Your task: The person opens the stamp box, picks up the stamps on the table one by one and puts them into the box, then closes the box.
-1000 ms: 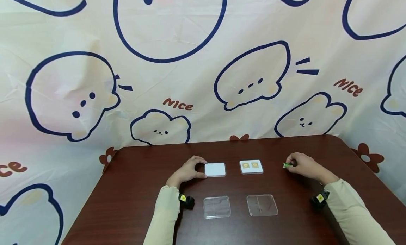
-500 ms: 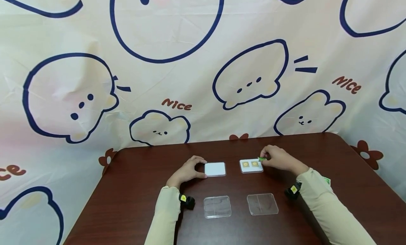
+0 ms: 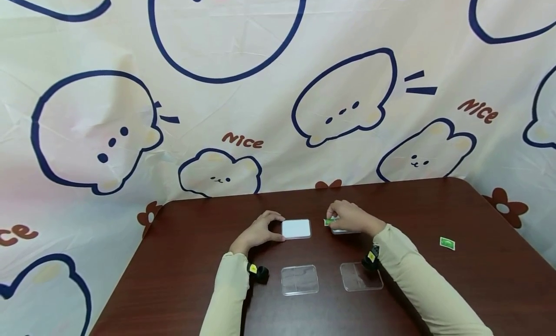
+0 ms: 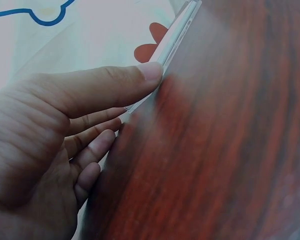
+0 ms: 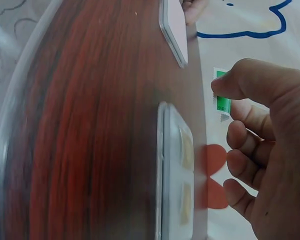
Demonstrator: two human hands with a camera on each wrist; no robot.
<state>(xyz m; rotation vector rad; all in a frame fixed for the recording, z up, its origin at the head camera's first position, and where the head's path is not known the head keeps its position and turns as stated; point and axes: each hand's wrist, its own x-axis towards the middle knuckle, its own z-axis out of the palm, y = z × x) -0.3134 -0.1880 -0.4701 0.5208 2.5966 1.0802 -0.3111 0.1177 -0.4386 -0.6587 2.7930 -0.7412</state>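
My left hand [image 3: 259,231] holds a flat white-filled clear case [image 3: 297,229] by its left end, thumb at the near corner and fingers at the far one. In the left wrist view the thumb [image 4: 110,87] lies along the case's edge. My right hand [image 3: 351,216] pinches a small green postage stamp [image 5: 223,104] with perforated edges between thumb and forefinger. It is above a second white-filled case [image 5: 173,175], which bears two gold-coloured stamps [image 5: 187,150] side by side. In the head view the right hand hides most of that case.
Two clear plastic lids, the left lid [image 3: 299,280] and the right lid [image 3: 352,278], lie on the near part of the brown table [image 3: 173,278]. Another green stamp [image 3: 447,243] lies at the right. A printed curtain [image 3: 278,109] hangs behind the table.
My right hand has come leftward from the right side of the table with the green stamp, over the second case. The stamp lying at the right is now uncovered. The left hand stays put.
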